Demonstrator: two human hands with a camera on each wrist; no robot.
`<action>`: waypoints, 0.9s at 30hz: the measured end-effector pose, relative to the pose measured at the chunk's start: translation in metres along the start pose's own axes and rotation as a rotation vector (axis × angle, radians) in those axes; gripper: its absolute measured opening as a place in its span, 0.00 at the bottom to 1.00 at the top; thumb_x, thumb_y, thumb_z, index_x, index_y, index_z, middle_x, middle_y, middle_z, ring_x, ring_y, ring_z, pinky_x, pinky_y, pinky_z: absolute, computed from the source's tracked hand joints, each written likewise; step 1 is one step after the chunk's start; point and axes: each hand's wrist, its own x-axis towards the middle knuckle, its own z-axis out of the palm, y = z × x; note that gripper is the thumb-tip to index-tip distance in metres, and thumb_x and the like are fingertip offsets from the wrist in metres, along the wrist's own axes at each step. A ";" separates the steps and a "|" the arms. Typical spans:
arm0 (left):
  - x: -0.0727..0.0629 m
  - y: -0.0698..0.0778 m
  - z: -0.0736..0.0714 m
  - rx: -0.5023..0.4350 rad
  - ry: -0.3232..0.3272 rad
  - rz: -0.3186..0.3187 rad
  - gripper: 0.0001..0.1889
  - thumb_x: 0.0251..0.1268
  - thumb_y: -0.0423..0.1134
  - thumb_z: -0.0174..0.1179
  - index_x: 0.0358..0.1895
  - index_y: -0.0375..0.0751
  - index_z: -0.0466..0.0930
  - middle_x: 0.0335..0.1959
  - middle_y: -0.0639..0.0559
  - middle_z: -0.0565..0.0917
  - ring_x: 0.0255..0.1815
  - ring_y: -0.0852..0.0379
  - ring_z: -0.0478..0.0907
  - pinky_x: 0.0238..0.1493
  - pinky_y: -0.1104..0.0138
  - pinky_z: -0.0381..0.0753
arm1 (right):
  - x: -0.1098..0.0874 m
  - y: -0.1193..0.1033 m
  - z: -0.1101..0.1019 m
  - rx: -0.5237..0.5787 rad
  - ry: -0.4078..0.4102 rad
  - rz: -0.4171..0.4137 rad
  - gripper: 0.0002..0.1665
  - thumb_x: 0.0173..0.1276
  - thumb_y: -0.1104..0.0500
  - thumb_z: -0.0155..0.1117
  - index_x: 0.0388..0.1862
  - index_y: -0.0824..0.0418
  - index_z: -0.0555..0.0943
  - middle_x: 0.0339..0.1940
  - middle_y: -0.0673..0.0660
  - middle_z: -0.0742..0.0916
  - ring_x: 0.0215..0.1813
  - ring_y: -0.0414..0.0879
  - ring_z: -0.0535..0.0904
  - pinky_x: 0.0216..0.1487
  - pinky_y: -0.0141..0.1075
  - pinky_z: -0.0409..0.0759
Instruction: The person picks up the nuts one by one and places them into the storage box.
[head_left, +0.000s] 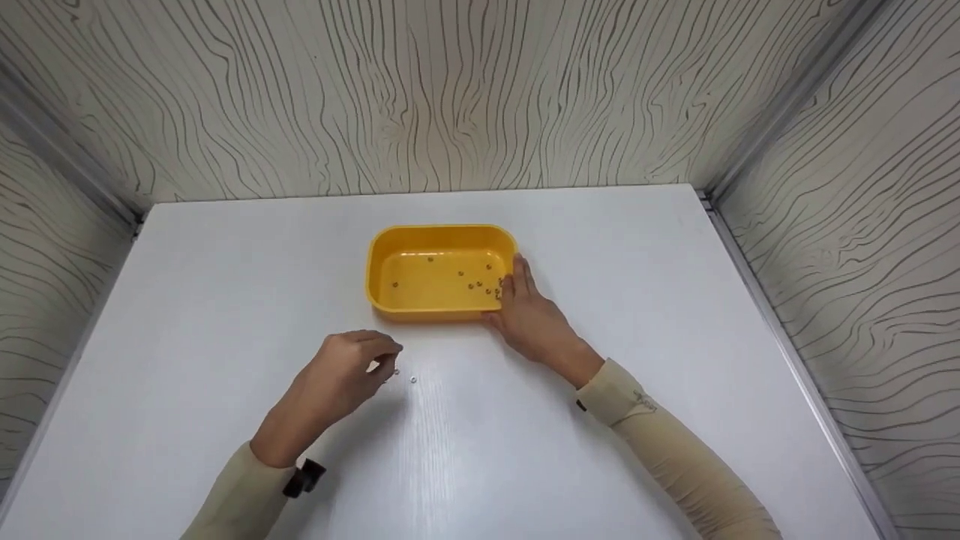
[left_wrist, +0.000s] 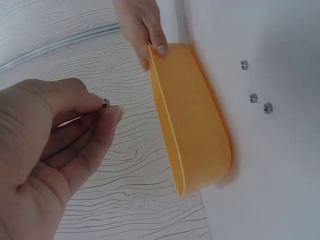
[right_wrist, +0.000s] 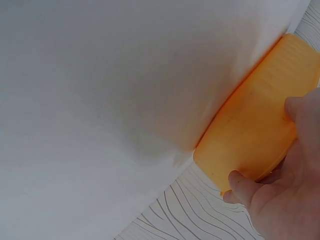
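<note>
A small metal nut [left_wrist: 105, 103] is pinched between the thumb and fingertip of my left hand [head_left: 341, 375], which hovers over the table in front of a yellow plastic bin [head_left: 431, 316]. On the right, my right hand [head_left: 536, 319] grips the bin's near right corner, some fingers over the rim and others along the outer wall. Several small nuts [head_left: 470, 286] lie scattered on the bin's floor, mostly towards its right side. Three loose nuts [left_wrist: 253, 98] rest on the table close to the left hand, partly hidden by it in the head view.
The bin stands on a white table [head_left: 637, 247] towards its back. Panels with a wood-grain line pattern [head_left: 450, 97] rise behind and at both sides, joined by metal profiles [head_left: 795, 97]. A dark wrist device [head_left: 304, 478] sits at the left cuff.
</note>
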 end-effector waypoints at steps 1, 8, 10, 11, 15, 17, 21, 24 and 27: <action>0.003 -0.001 -0.002 -0.026 0.006 -0.015 0.10 0.56 0.18 0.68 0.37 0.34 0.91 0.34 0.46 0.93 0.34 0.56 0.90 0.38 0.68 0.93 | 0.000 0.000 0.000 0.006 -0.002 0.002 0.51 0.83 0.36 0.49 0.82 0.77 0.55 0.87 0.77 0.44 0.88 0.66 0.49 0.72 0.51 0.82; 0.031 -0.007 -0.009 -0.168 0.076 -0.117 0.09 0.61 0.22 0.69 0.40 0.37 0.93 0.36 0.49 0.94 0.35 0.56 0.91 0.41 0.68 0.93 | 0.001 0.000 -0.002 -0.006 0.011 -0.020 0.50 0.84 0.37 0.50 0.80 0.79 0.57 0.86 0.78 0.46 0.88 0.67 0.51 0.66 0.50 0.86; 0.039 -0.010 -0.009 -0.192 0.103 -0.145 0.08 0.61 0.24 0.71 0.40 0.37 0.93 0.37 0.48 0.94 0.36 0.55 0.92 0.41 0.67 0.94 | 0.001 0.000 -0.001 -0.004 0.005 -0.021 0.50 0.84 0.37 0.49 0.80 0.79 0.57 0.86 0.78 0.45 0.88 0.67 0.50 0.67 0.50 0.86; 0.043 -0.012 -0.009 -0.215 0.116 -0.162 0.07 0.61 0.24 0.71 0.40 0.36 0.93 0.37 0.47 0.94 0.36 0.54 0.92 0.41 0.66 0.94 | 0.001 0.000 -0.001 -0.003 -0.002 -0.015 0.51 0.84 0.36 0.49 0.80 0.79 0.56 0.86 0.78 0.44 0.88 0.67 0.49 0.69 0.50 0.84; 0.060 -0.022 -0.007 -0.316 0.162 -0.282 0.06 0.64 0.29 0.71 0.42 0.37 0.93 0.39 0.45 0.94 0.38 0.52 0.92 0.43 0.68 0.93 | 0.002 -0.001 0.000 0.027 -0.038 0.030 0.52 0.83 0.35 0.49 0.82 0.76 0.53 0.87 0.74 0.41 0.90 0.63 0.45 0.76 0.50 0.79; 0.067 -0.027 -0.005 -0.354 0.172 -0.351 0.06 0.65 0.32 0.71 0.43 0.37 0.93 0.39 0.45 0.94 0.39 0.52 0.92 0.43 0.70 0.93 | 0.002 -0.001 0.000 0.039 -0.043 0.036 0.52 0.83 0.35 0.49 0.83 0.76 0.53 0.87 0.73 0.40 0.90 0.63 0.44 0.77 0.51 0.77; 0.079 -0.040 -0.001 -0.404 0.155 -0.487 0.08 0.67 0.36 0.71 0.45 0.38 0.93 0.41 0.45 0.93 0.40 0.53 0.90 0.42 0.75 0.91 | 0.002 -0.001 -0.001 0.018 -0.022 0.010 0.51 0.83 0.36 0.50 0.82 0.77 0.55 0.87 0.75 0.43 0.89 0.65 0.47 0.74 0.51 0.81; 0.086 -0.051 0.003 -0.458 0.136 -0.583 0.09 0.69 0.38 0.70 0.47 0.39 0.92 0.42 0.44 0.93 0.40 0.55 0.90 0.42 0.77 0.90 | 0.001 -0.001 -0.001 -0.004 -0.009 -0.004 0.51 0.83 0.36 0.50 0.81 0.77 0.56 0.87 0.76 0.45 0.88 0.66 0.49 0.72 0.51 0.82; 0.091 -0.062 0.007 -0.529 0.137 -0.662 0.10 0.71 0.38 0.68 0.49 0.38 0.91 0.44 0.42 0.92 0.41 0.56 0.90 0.44 0.75 0.91 | 0.001 -0.001 -0.002 -0.001 -0.009 -0.007 0.51 0.83 0.37 0.50 0.81 0.77 0.55 0.87 0.77 0.44 0.88 0.66 0.49 0.73 0.51 0.81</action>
